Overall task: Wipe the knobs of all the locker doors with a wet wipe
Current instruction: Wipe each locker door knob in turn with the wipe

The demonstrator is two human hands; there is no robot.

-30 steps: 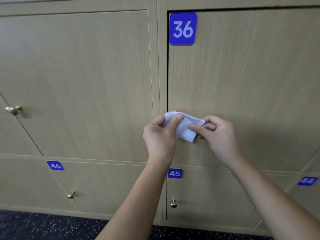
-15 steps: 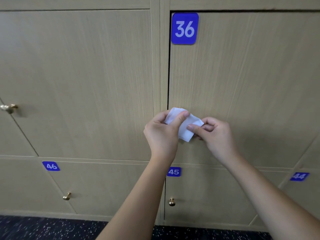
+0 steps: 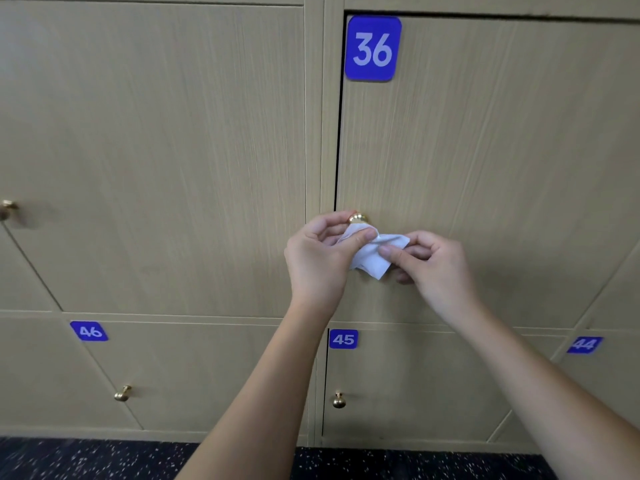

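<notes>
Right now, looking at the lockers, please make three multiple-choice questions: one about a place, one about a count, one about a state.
1. Where is the wet wipe?
A. on the floor
B. between both hands, just below the knob of door 36
C. on the knob of door 45

2. How many blue number plates show?
A. two
B. four
C. six

3. How does the left hand stand?
A. it pinches the wipe
B. it hangs idle
C. it pulls door 46

Answers:
1 B, the right hand pinches the other end.
2 B, plates 36, 46, 45, 44.
3 A, thumb presses the wipe.
</notes>
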